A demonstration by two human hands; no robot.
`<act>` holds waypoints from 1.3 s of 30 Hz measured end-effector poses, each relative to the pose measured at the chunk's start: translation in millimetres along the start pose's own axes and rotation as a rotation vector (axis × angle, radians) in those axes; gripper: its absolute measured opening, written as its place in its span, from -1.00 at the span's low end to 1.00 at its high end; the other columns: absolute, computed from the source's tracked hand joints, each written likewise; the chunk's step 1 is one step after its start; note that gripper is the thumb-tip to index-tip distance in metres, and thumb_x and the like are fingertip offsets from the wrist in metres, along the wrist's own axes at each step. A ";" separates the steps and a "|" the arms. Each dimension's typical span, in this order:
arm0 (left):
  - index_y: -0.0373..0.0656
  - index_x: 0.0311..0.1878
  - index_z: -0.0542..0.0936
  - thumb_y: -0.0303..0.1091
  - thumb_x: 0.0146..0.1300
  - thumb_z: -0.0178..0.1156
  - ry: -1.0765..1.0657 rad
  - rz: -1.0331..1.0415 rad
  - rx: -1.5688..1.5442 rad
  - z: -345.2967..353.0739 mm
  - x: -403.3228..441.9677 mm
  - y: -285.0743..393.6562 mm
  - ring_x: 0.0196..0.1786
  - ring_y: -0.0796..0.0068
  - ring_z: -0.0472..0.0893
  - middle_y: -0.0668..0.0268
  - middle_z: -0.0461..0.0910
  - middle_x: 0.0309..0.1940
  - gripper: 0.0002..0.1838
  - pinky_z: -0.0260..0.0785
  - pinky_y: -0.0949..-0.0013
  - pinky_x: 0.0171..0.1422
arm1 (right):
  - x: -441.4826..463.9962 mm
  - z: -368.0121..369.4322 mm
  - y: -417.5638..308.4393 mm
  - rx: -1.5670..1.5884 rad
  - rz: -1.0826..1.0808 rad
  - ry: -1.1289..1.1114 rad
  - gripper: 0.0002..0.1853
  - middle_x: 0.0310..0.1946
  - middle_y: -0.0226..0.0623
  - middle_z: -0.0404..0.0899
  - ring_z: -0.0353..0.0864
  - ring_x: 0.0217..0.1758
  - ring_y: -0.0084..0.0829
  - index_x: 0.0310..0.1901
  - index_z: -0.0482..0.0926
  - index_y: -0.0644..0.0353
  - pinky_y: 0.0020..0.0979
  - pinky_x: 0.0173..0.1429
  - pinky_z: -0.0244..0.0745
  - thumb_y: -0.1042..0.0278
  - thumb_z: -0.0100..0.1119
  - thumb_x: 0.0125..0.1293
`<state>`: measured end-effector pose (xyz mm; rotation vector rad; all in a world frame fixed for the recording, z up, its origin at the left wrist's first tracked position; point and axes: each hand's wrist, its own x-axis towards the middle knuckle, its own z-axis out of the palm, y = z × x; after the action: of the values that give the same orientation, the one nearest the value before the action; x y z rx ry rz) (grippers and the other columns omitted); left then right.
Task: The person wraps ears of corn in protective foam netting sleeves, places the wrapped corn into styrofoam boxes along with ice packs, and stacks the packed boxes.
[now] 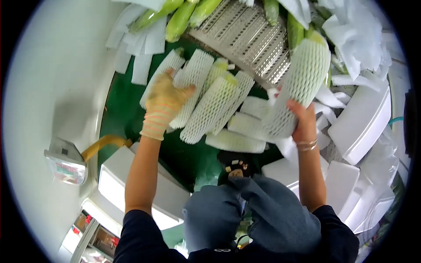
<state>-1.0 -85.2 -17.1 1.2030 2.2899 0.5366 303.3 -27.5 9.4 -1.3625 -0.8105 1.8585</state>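
Above the green surface (118, 96), toward the right, a long netted vegetable (307, 65) slants in the right hand (303, 122), whose fingers are wrapped around its lower part. The gloved left hand (164, 98) lies over the left end of the netted row (208, 109); I cannot tell whether its fingers grip or only rest there. With so much of the raised vegetable's length beyond the fingers, a slack hold could let it tip or slide within its net. A sideways nudge from the left hand might roll the row, since its pieces lie close together. Loose foam strips (330, 97) beside the right hand could snag. The metal rack's (245, 39) edge runs just beyond the row, and a white box (364, 118) crowds the right; the more open green stretch lies left of the row.
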 end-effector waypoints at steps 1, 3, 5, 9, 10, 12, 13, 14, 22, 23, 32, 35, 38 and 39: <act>-0.41 0.11 0.39 -0.15 -0.09 0.36 -0.111 -0.011 0.129 11.5 -14.3 -8.1 0.12 0.01 0.47 -0.05 0.48 0.01 -0.27 0.35 0.23 0.20 | -18.7 12.1 13.4 0.079 0.094 -0.034 -0.44 -0.09 -0.10 0.58 0.60 -0.03 -0.25 0.08 0.42 0.39 -0.32 0.04 0.52 0.48 0.23 -0.05; -0.41 0.23 0.31 -0.10 -0.21 0.38 -0.248 -0.035 0.152 22.1 -20.7 -16.4 0.12 0.01 0.50 -0.10 0.47 0.05 -0.09 0.34 0.25 0.24 | -38.0 37.1 52.1 0.258 0.259 -0.052 -0.45 -0.08 -0.17 0.58 0.57 0.00 -0.28 0.09 0.42 0.33 -0.32 0.08 0.48 0.60 0.25 -0.04; -0.41 0.23 0.31 -0.10 -0.23 0.41 -0.344 -0.119 0.019 19.6 -4.9 -25.7 0.08 0.05 0.51 -0.06 0.52 -0.03 -0.07 0.34 0.26 0.22 | -44.9 54.5 88.0 0.266 0.379 0.004 -0.44 -0.03 -0.21 0.53 0.54 0.01 -0.30 0.11 0.37 0.33 -0.29 0.09 0.47 0.62 0.25 -0.01; -0.42 0.17 0.37 -0.16 -0.20 0.43 -0.716 -0.142 -0.240 -29.0 -20.1 -13.0 -0.05 0.20 0.57 0.03 0.57 -0.13 -0.16 0.37 0.33 0.11 | -45.8 65.8 105.9 0.418 0.419 -0.139 -0.43 0.01 -0.21 0.50 0.51 0.03 -0.30 0.11 0.35 0.35 -0.27 0.10 0.46 0.61 0.26 0.00; -0.42 0.09 0.43 -0.19 -0.12 0.39 -0.816 -0.197 -0.434 -23.9 -32.6 -21.3 -0.07 0.26 0.57 0.07 0.57 -0.14 -0.29 0.39 0.35 0.07 | -44.1 70.7 111.0 0.424 0.434 -0.134 -0.47 -0.02 -0.20 0.51 0.50 0.05 -0.29 0.08 0.37 0.35 -0.26 0.09 0.46 0.62 0.24 0.00; -0.40 -0.01 0.50 -0.22 -0.01 0.32 -0.818 -0.034 -0.577 -14.4 -55.1 -40.9 -0.10 0.36 0.57 0.15 0.58 -0.15 -0.47 0.40 0.39 0.03 | -39.5 74.2 120.3 0.274 0.351 -0.104 -0.50 -0.07 -0.16 0.54 0.53 0.01 -0.29 0.06 0.39 0.38 -0.23 0.07 0.48 0.65 0.20 0.00; -0.35 -0.05 0.54 -0.21 0.01 0.31 -0.751 -0.109 -0.576 -15.3 -70.2 -40.8 -0.09 0.36 0.56 0.16 0.59 -0.18 -0.52 0.39 0.38 0.04 | -47.7 79.0 105.5 0.261 0.364 -0.127 -0.52 -0.11 -0.16 0.55 0.55 -0.03 -0.29 0.04 0.40 0.39 -0.23 0.05 0.50 0.66 0.19 -0.01; -0.30 -0.08 0.58 -0.20 0.04 0.30 -0.681 -0.183 -0.578 -16.6 -85.6 -40.0 -0.07 0.35 0.54 0.17 0.59 -0.21 -0.57 0.38 0.38 0.04 | -57.2 88.5 83.2 0.251 0.381 -0.159 -0.53 -0.14 -0.16 0.57 0.58 -0.07 -0.30 0.03 0.41 0.40 -0.23 0.03 0.52 0.67 0.19 -0.01; -0.41 0.23 0.34 -0.53 -0.30 0.16 0.033 -0.773 -1.524 -216.1 -336.1 -22.6 0.09 0.28 0.53 0.11 0.52 0.05 -0.19 0.37 0.28 0.20 | -261.0 207.5 7.7 -0.449 0.324 -0.695 -0.30 -0.03 -0.13 0.55 0.55 0.06 -0.25 0.13 0.31 0.34 -0.27 0.15 0.44 0.40 0.37 -0.10; -0.39 0.18 0.37 -0.53 -0.25 0.18 0.155 -0.816 -1.524 -222.6 -362.2 -40.4 0.08 0.24 0.54 0.11 0.53 0.02 -0.26 0.37 0.26 0.23 | -276.4 226.7 29.7 -0.478 0.358 -0.764 -0.29 -0.02 -0.08 0.53 0.54 0.07 -0.22 0.12 0.29 0.35 -0.28 0.16 0.42 0.37 0.36 -0.11; -0.37 0.03 0.49 -0.36 0.11 0.27 0.254 -0.508 -0.451 -137.7 -424.1 -258.1 -0.05 0.31 0.51 0.14 0.44 0.03 -0.57 0.38 0.32 0.15 | -275.3 338.9 213.6 -1.029 0.394 -0.766 -0.24 0.05 0.29 0.36 0.43 0.14 0.03 0.12 0.17 0.56 -0.20 0.20 0.37 0.34 0.26 -0.10; -0.36 0.40 0.04 -0.43 0.08 0.27 0.480 -0.707 -0.202 -131.0 -395.9 -212.7 0.41 0.04 0.15 -0.13 0.15 0.34 -0.14 -0.01 0.22 0.47 | -324.2 313.6 180.5 -1.110 -0.149 -0.718 -0.26 0.21 0.35 0.15 0.22 0.31 0.08 0.21 0.10 0.56 -0.11 0.35 0.18 0.44 0.15 -0.02; -0.28 0.40 0.04 -0.70 0.05 0.13 0.644 -0.583 0.069 -174.4 -374.1 -116.4 0.39 0.02 0.19 -0.05 0.16 0.33 -0.18 -0.03 0.12 0.48 | -312.2 264.6 69.0 -0.886 -0.296 -0.894 -0.33 0.19 0.19 0.22 0.31 0.25 0.02 0.21 0.14 0.46 -0.13 0.33 0.23 0.54 0.12 0.03; -0.30 0.36 0.12 -0.73 0.02 0.12 0.681 -0.514 -0.018 -176.5 -366.9 -101.7 0.35 0.05 0.24 -0.02 0.21 0.30 -0.23 0.01 0.15 0.46 | -286.4 243.0 52.9 -0.876 -0.227 -0.849 -0.38 0.12 0.11 0.30 0.39 0.16 -0.04 0.18 0.19 0.41 -0.17 0.26 0.31 0.55 0.12 0.03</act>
<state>8.7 -466.9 157.0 0.3922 2.9976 0.8497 122.7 -312.6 182.6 -0.7755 -2.2990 1.9468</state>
